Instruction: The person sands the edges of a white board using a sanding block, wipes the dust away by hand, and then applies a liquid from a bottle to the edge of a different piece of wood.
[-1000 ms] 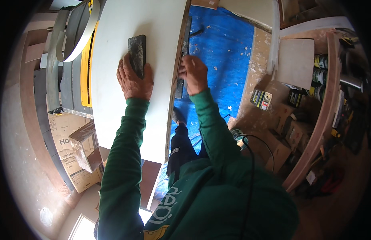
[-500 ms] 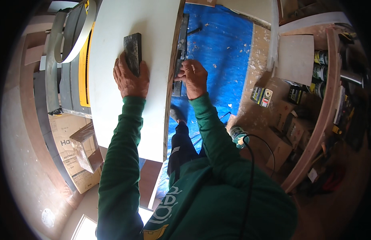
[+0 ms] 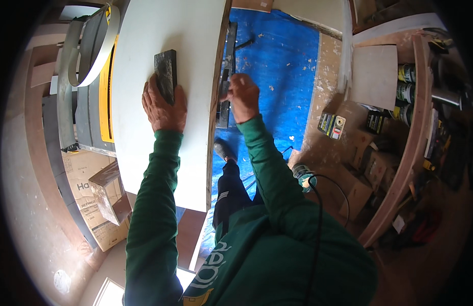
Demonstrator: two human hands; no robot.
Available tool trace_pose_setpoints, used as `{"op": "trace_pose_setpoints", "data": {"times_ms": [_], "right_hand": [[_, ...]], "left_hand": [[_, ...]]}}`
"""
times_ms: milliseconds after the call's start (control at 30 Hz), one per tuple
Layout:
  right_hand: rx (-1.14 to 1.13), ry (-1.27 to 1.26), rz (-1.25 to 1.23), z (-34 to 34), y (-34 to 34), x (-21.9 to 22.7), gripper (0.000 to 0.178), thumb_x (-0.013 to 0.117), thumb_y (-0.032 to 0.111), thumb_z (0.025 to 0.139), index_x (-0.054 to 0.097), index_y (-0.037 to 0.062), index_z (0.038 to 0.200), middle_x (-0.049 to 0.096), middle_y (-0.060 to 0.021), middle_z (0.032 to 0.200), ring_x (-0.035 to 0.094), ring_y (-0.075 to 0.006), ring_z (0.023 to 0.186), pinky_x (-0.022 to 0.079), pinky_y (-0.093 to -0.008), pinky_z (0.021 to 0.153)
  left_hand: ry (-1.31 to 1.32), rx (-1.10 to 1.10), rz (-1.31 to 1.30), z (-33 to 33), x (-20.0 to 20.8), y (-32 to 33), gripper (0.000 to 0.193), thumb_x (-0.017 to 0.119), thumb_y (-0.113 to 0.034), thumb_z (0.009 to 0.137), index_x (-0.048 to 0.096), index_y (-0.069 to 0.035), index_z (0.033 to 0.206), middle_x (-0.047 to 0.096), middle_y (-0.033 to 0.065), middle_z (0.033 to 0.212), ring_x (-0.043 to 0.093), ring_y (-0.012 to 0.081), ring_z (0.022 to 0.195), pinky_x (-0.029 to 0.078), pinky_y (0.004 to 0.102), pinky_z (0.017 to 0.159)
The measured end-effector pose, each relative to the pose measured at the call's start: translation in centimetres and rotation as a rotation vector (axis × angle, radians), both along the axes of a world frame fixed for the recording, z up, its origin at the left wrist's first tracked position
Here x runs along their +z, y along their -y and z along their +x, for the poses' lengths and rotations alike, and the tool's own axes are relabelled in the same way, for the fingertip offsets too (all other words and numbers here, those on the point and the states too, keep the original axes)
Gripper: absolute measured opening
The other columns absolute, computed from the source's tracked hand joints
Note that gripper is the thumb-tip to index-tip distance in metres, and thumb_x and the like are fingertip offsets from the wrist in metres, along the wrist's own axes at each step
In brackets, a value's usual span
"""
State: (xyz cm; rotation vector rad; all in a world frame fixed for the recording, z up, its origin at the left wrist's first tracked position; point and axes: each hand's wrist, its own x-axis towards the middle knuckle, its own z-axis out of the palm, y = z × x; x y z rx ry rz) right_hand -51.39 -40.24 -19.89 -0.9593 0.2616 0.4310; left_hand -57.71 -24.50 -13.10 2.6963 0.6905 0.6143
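Observation:
My left hand [image 3: 164, 109] lies on a long white panel [image 3: 144, 168] and grips the near end of a dark, worn rectangular block [image 3: 166, 74]. The block rests on the panel's face, its far end sticking out past my fingers. Just beyond the panel's bare right edge [image 3: 216, 102] is my right hand [image 3: 240, 94], closed with the fingers curled toward that edge. Its fingertips are slightly blurred, and whatever may be between them is too small to tell. Below it, a dark metal stand [image 3: 226, 76] shows beside the panel.
A blue sheet [image 3: 282, 76] with scattered flecks covers the floor to the right. Left of the panel stand a grey and yellow machine [image 3: 96, 102] and a cardboard box [image 3: 106, 232]. A black cord [image 3: 320, 214] crosses by my right side. Boxes and tubs [image 3: 407, 92] crowd the far right.
The view has shifted slightly. My right hand's fingers have curled in more, beside the panel edge. My left hand keeps its grip on the block, which stays at nearly the same spot.

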Motion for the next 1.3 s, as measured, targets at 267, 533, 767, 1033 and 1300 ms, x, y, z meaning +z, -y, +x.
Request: {"op": "trace_pose_setpoints", "data": {"times_ms": [267, 533, 767, 1033, 1300], "right_hand": [[-0.111, 0.131, 0.089, 12.9, -4.6, -1.3, 0.025, 0.065, 0.021, 0.09, 0.062, -0.0022, 0.099, 0.063, -0.0075, 0.085, 0.059, -0.015, 0.065, 0.053, -0.0285, 0.058], [-0.225, 0.122, -0.137, 7.9, -3.4, 2.5, 0.018, 0.067, 0.016, 0.088, 0.063, -0.0007, 0.083, 0.06, -0.0049, 0.073, 0.054, -0.011, 0.062, 0.051, -0.0286, 0.056], [0.039, 1.059, -0.595, 0.0, -5.0, 10.2, 0.05, 0.076, 0.015, 0.079, 0.048, 0.0028, 0.118, 0.053, -0.0159, 0.112, 0.057, -0.022, 0.101, 0.047, -0.0356, 0.091], [0.177, 0.572, -0.072, -0.9, -6.5, 8.4, 0.076, 0.067, 0.019, 0.087, 0.022, -0.0005, 0.144, 0.06, -0.016, 0.107, 0.06, -0.0212, 0.094, 0.05, -0.0325, 0.081], [-0.06, 0.674, -0.66, -5.5, 0.2, 4.8, 0.057, 0.062, 0.024, 0.091, 0.039, 0.0011, 0.139, 0.056, -0.0194, 0.113, 0.059, -0.029, 0.101, 0.049, -0.0388, 0.084]], "left_hand": [[0.005, -0.009, -0.03, -0.4, 0.3, 0.2, 0.063, 0.063, -0.027, 0.081, 0.04, -0.005, 0.135, 0.047, 0.0212, 0.131, 0.043, 0.0395, 0.124, 0.031, 0.05, 0.107], [0.052, -0.03, -0.032, -1.8, 0.1, -0.7, 0.065, 0.066, -0.027, 0.08, 0.04, -0.005, 0.136, 0.05, 0.0206, 0.129, 0.045, 0.04, 0.121, 0.031, 0.0513, 0.107], [0.192, -0.137, -0.363, -2.3, 0.7, 0.6, 0.068, 0.066, -0.03, 0.087, 0.034, -0.002, 0.14, 0.05, 0.0213, 0.13, 0.052, 0.0352, 0.118, 0.042, 0.0415, 0.1], [0.248, -0.491, -0.525, -3.3, 1.9, 0.4, 0.069, 0.046, -0.048, 0.096, 0.03, 0.0, 0.142, 0.055, 0.0246, 0.123, 0.062, 0.0303, 0.108, 0.05, 0.0363, 0.089], [0.093, -0.356, 0.016, -1.2, -0.8, -0.7, 0.044, 0.045, -0.026, 0.095, 0.047, -0.004, 0.134, 0.048, 0.0207, 0.136, 0.042, 0.0378, 0.128, 0.026, 0.0508, 0.11]]}}
